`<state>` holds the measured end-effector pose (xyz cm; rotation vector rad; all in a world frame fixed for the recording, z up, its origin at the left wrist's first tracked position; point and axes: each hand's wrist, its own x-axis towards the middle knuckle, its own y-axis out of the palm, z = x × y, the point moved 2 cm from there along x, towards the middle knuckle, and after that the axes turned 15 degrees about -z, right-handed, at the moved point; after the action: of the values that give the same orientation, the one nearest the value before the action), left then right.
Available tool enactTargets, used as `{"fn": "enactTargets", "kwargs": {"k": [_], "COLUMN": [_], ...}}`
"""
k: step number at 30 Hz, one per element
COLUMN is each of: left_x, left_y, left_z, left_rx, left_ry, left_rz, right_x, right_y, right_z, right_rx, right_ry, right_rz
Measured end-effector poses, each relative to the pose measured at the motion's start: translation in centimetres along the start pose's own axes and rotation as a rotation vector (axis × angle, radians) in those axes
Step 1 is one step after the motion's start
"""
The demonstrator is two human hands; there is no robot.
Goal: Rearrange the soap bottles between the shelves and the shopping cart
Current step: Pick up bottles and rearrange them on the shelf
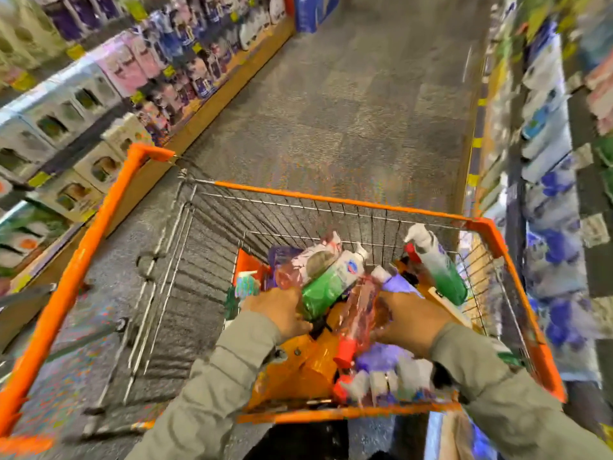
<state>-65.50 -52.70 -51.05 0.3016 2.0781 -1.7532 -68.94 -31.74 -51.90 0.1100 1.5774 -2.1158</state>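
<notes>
Inside the shopping cart (pixel 331 195), the left hand (pixel 282 312) grips the green bottle (pixel 326 283), its pump pointing away-right, while the blurred right hand (pixel 413 322) seemingly clasps the red bottle (pixel 360 313) lying between them.

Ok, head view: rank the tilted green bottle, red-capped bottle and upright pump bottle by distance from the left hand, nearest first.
1. Tilted green bottle, in the left hand.
2. Red-capped bottle, between the hands.
3. Upright pump bottle, far right.
</notes>
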Motion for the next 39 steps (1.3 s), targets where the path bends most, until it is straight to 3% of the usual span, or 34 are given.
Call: {"fn": "enactTargets", "kwargs": {"k": [7,14,22,39], "left_x": [9.5,15.8,20.1,23.3], "left_y": [1.7,3.6,6.3,9.9], "left_z": [0.9,1.7,2.3,1.8], "left_rx": [-0.12,-0.081,-0.029,-0.058], "left_ry": [-0.041,-0.106,-0.145,-0.157], "left_rz": [0.018,0.001,0.073,0.124], "right_x": [9.0,16.2,20.9,24.0], "right_y": [3.7,8.4,11.1,13.4], "right_z": [-1.4,-2.3,-3.9,-4.6], "right_rx": [0.08,0.372,0.135,0.184], "right_ry": [0.104,0.32,0.45,0.589], "right_rz": [0.062,0.029,0.044,0.206]}}
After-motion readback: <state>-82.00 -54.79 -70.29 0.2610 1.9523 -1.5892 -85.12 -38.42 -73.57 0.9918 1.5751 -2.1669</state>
